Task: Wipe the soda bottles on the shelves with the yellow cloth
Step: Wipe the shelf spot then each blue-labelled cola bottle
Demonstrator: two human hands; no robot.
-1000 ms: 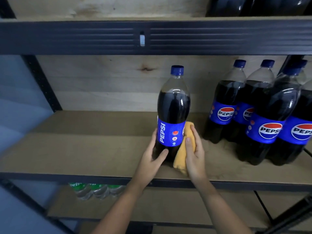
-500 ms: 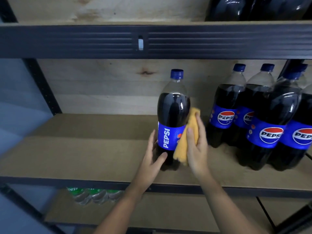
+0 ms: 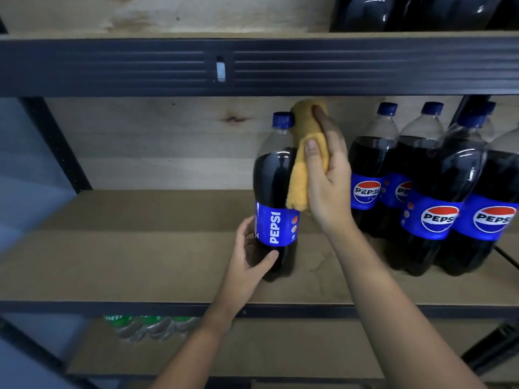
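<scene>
Pepsi bottle (image 3: 276, 197), dark cola with a blue cap and blue label, was stood upright on the middle shelf (image 3: 140, 248), apart from the other bottles. Left of the Pepsi bottle, bare shelf board and a dark upright post (image 3: 56, 144) were seen. Below and left of it, green-labelled bottles (image 3: 148, 327) were laid on the lower shelf. The Pepsi bottle was gripped low on its left side by the left hand (image 3: 250, 259), thumb curled across its front beneath the label. The yellow cloth (image 3: 306, 153) was pressed against its right shoulder and neck, pinched in the right hand (image 3: 325, 175). Right of the Pepsi bottle, a cluster of Pepsi bottles (image 3: 438, 192) was stood. Above it, more dark bottles (image 3: 393, 12) were seen on the upper shelf.
</scene>
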